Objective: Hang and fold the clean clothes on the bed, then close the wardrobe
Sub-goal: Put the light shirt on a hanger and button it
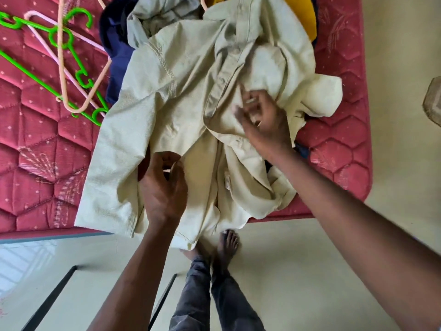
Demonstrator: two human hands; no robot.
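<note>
A cream button-up shirt (181, 96) lies spread across the red quilted mattress (43, 151), its hem hanging over the near edge. My left hand (164, 187) hovers over the shirt's lower left part, fingers curled and apart, holding nothing. My right hand (265, 120) is blurred above the shirt's front placket, fingers spread, touching or just over the cloth. Under the shirt lie a navy garment (117, 51), a grey garment (155, 13) and a yellow one (303, 13) at the far end.
Green (78, 58), pink (45, 37) and peach (63, 68) plastic hangers lie tangled on the mattress to the left. Pale tiled floor (298, 259) runs in front and to the right of the bed. My bare feet (226, 244) stand at the bed's edge.
</note>
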